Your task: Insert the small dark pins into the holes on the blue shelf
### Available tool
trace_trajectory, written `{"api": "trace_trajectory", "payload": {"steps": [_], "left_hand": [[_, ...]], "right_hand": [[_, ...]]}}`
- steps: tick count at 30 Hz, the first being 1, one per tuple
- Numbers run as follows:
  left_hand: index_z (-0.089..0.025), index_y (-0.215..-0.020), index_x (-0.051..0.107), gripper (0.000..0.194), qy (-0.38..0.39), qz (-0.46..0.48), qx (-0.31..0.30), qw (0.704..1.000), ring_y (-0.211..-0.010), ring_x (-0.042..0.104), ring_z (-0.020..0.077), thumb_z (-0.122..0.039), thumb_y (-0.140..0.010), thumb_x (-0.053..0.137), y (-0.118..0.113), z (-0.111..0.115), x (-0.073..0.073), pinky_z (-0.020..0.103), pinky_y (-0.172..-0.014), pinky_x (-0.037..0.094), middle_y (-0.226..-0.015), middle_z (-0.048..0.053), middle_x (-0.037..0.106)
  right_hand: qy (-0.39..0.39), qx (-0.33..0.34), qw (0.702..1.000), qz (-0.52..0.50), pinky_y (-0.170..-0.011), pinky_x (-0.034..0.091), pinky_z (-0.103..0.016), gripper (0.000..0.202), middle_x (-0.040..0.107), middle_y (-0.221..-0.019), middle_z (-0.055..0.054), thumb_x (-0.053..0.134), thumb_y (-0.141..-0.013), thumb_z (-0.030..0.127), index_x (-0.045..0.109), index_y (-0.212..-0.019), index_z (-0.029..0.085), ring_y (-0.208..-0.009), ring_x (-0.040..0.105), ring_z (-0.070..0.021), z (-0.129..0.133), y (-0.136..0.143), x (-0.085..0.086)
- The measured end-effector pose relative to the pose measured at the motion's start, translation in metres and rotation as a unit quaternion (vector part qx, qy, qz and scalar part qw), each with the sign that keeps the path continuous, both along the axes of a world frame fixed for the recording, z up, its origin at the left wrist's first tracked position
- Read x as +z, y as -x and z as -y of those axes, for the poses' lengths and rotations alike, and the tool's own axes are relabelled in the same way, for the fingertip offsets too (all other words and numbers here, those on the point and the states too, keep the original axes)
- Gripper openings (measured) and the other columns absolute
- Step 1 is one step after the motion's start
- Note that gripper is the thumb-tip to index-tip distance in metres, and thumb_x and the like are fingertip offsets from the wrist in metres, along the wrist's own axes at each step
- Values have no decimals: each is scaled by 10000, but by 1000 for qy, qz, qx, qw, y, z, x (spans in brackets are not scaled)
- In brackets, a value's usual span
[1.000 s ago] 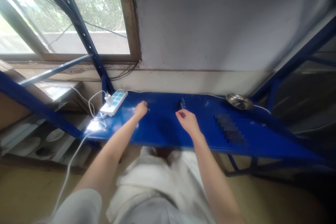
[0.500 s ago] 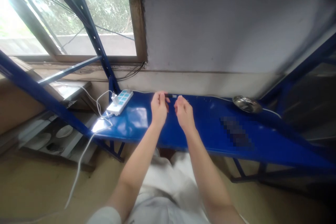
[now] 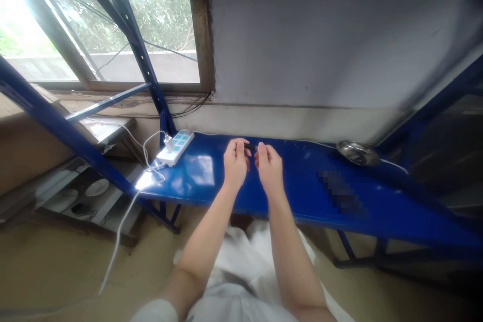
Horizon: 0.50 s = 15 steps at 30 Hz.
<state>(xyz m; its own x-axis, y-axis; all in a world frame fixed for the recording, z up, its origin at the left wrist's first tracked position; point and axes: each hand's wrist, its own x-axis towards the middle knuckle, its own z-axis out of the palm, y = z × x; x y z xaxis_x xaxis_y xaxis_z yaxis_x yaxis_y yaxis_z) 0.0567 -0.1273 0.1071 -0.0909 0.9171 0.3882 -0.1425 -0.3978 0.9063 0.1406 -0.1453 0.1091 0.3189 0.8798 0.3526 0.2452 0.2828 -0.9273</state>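
Note:
A small dark stick-like object point(image 3: 249, 146) spans the gap between my two hands, above the blue table point(image 3: 298, 196). My left hand point(image 3: 236, 161) is closed in a pinch on its left end. The fingers of my right hand point(image 3: 269, 163) are closed around its right end. Most of the object is hidden by my fingers, so its full shape is unclear.
On the table's left end lies a white power strip point(image 3: 175, 148) with a plug and white cable. A shiny metal dish point(image 3: 357, 153) stands at the back right. Nearer is a dark pixelated item point(image 3: 341, 193). A blue metal post point(image 3: 147, 68) rises by the window.
My hands have come closer together, and my right hand now touches the dark object's right end. Its light tip, visible before, is now hidden. The whole view has shifted slightly.

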Motion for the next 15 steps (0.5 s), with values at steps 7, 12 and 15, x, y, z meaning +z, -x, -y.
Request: {"api": "trace_trajectory", "payload": {"steps": [7, 12, 15], "left_hand": [[-173, -837, 512, 333, 19, 33, 13, 999, -337, 388, 21, -495, -838, 428, 3, 0, -4, 148, -326, 301, -569, -56, 478], [-165, -838, 527, 346, 30, 39, 21, 999, -327, 387, 16, -503, -819, 455, 4, 1, -2, 143, -317, 278, -559, -55, 495], [-161, -843, 536, 357, 38, 34, 26, 998, -335, 402, 18, -509, -812, 463, 3, 2, -2, 145, -326, 290, -568, -47, 517]], "right_hand": [[-2, 27, 998, 53, -556, 390, -226, 341, 545, -675, 2, 407, -836, 505, 506, -750, 190, -589, 483, -107, 3, -2, -4], [-38, 71, 996, 38, -569, 422, -240, 265, 578, -774, -15, 449, -831, 442, 512, -901, 195, -580, 506, -98, 2, -8, -6], [-44, 89, 995, 11, -557, 440, -244, 276, 591, -808, -21, 481, -816, 439, 512, -947, 198, -570, 525, -97, 3, -9, -5]]}}
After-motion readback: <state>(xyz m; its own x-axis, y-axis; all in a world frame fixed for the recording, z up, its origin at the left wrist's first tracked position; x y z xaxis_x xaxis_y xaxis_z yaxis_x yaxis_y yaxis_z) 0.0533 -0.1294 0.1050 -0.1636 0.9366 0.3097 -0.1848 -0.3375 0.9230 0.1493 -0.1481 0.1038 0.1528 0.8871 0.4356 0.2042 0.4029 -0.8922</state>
